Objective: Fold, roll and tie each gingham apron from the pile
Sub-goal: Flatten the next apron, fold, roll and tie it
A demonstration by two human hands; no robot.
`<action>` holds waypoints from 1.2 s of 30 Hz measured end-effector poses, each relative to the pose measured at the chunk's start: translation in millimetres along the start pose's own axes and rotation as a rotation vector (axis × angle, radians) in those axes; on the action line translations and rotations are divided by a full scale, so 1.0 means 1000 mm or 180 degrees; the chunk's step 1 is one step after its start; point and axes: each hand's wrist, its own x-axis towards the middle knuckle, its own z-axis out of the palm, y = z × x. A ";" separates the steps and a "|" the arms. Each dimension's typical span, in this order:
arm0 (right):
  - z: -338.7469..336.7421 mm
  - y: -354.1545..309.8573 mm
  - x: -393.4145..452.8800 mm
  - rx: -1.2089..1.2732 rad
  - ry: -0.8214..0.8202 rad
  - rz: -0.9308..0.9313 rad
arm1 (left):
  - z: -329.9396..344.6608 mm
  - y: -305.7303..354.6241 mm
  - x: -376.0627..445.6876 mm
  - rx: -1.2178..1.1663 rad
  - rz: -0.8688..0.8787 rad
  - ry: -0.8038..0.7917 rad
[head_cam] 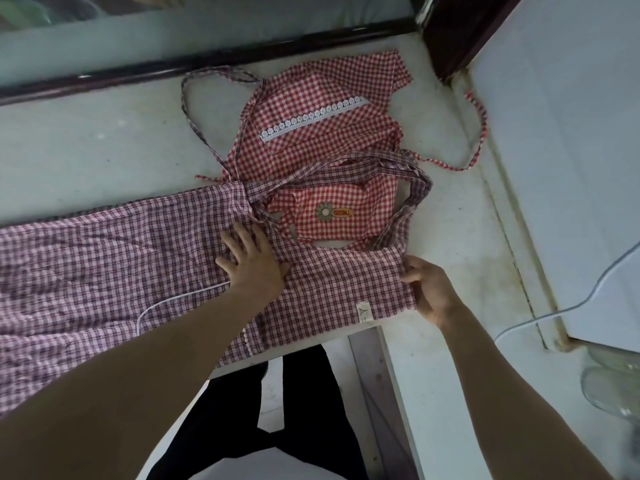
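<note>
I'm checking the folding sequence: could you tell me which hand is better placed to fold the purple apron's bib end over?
Right. The right hand already grips the purple apron at its bib edge, while the left hand lies flat mid-cloth, anchoring it.

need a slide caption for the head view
Left hand flat on a purple-and-white plaid apron, right hand gripping its edge; a red gingham apron lies behind.

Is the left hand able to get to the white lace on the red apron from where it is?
Probably yes. The left hand lies flat on the purple apron, and nothing covers the white lace on the red apron farther back.
</note>
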 end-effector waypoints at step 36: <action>-0.007 -0.031 0.039 0.0559 0.0660 -0.0077 | 0.000 0.006 -0.001 -0.0061 -0.0140 -0.0018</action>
